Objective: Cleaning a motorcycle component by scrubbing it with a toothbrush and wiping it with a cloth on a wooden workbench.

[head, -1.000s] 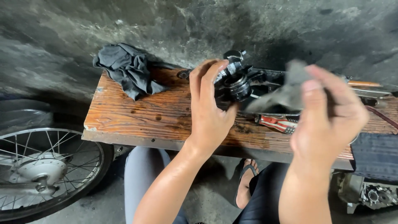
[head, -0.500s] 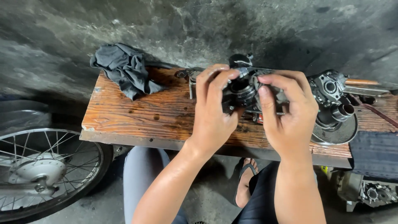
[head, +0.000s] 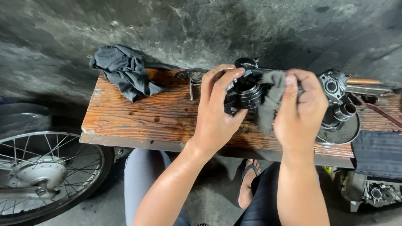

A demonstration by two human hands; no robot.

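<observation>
Black round-bored metal engine part (head: pixel 245 93) sits gripped in my left hand (head: pixel 217 113) above the worn wooden desk (head: pixel 138 115). Just right of that part, my right hand (head: pixel 299 111) pinches a grey rag (head: pixel 270 102) against its side.

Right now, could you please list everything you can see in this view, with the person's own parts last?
Black metal part: one, black, held above the bench in the left hand.
Grey rag: one, grey, pressed to the part by the right hand.
Wooden bench: one, reddish brown, across the middle.
Dark cloth: one, dark grey, bunched on the bench's left end.
Engine parts: a cluster, grey metal, on the bench's right end.
Spoked wheel: one, silver with black tyre, lower left.
Sandalled foot: one, under the bench.
Left hand: one, gripping the part.
Right hand: one, holding the rag.
</observation>
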